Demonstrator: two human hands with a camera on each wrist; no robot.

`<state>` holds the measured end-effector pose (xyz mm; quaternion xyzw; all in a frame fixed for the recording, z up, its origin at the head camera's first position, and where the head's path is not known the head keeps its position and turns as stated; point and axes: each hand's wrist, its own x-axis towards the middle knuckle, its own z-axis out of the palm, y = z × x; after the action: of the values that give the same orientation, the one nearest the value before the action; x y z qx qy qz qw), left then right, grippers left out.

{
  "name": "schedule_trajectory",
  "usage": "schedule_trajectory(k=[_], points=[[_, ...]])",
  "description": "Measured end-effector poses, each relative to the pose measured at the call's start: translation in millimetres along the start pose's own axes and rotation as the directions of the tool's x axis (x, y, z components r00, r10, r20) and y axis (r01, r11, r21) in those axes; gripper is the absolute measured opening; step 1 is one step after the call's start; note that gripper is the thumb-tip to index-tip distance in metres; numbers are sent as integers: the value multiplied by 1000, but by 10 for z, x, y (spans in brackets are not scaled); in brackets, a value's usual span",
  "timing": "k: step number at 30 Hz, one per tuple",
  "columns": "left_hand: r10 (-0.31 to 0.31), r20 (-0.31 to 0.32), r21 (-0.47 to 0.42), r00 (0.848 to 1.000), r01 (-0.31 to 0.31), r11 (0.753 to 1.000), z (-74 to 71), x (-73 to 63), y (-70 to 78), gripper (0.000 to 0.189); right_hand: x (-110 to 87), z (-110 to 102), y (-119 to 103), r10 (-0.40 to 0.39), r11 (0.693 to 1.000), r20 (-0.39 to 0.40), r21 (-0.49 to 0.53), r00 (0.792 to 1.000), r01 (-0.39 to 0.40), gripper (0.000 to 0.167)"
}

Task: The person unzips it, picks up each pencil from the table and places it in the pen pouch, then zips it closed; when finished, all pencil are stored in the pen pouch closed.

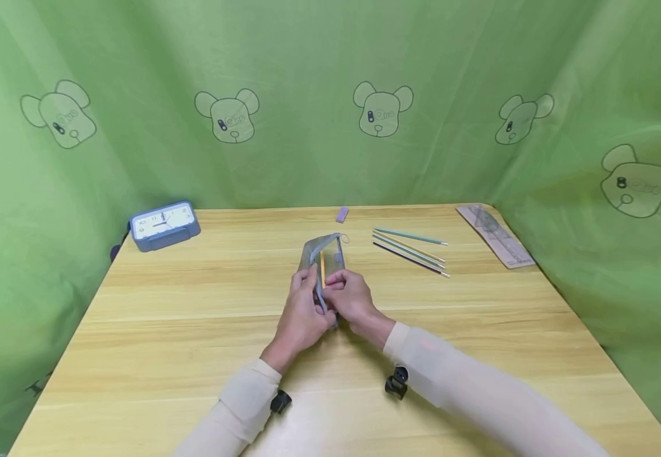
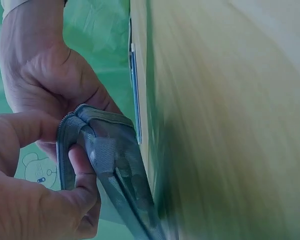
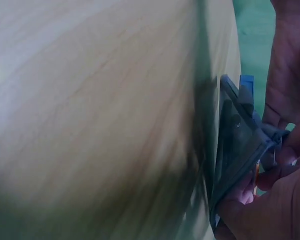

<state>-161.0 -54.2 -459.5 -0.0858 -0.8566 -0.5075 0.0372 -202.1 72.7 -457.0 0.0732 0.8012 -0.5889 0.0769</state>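
A grey mesh zip pencil case [image 1: 307, 252] lies unzipped in front of me, its mouth spread. My left hand [image 1: 302, 317] grips its near left side; in the left wrist view the thumb and fingers pinch the zipped edge [image 2: 65, 150]. A yellow-orange pencil [image 1: 323, 263] lies lengthwise within the mouth of the case. Its near end meets the fingertips of my right hand [image 1: 354, 298], which pinch it. A bit of that orange pencil [image 3: 256, 172] shows between the right fingers in the right wrist view. Part of the pencil is hidden by the hands and the case.
Several pencils [image 1: 410, 236] lie side by side to the right of the case. Beyond it sits a small purple eraser [image 1: 342, 215]. A flat pack of rulers [image 1: 496, 236] is at the far right, a blue alarm clock [image 1: 165, 226] at the far left. Green curtains [image 1: 307, 165] border the table.
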Motion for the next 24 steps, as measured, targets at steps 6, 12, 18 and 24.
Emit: schedule_trajectory(k=[6, 12, 18, 24], points=[[-38, -12, -24, 999, 38, 999, -37, 21, -17, 107, -24, 4, -24, -52, 997, -25, -58, 998, 51, 12], [-91, 10, -82, 996, 92, 992, -90, 21, -19, 107, -57, -204, 30, -91, 995, -5, -47, 996, 91, 12], [-133, 19, -107, 991, 134, 985, -98, 1, -30, 108, -30, -616, 192, -104, 988, 28, -107, 994, 107, 15], [-130, 21, -121, 991, 132, 984, -108, -31, -38, 107, -3, -1014, 337, -150, 937, 100, -302, 984, 174, 22]])
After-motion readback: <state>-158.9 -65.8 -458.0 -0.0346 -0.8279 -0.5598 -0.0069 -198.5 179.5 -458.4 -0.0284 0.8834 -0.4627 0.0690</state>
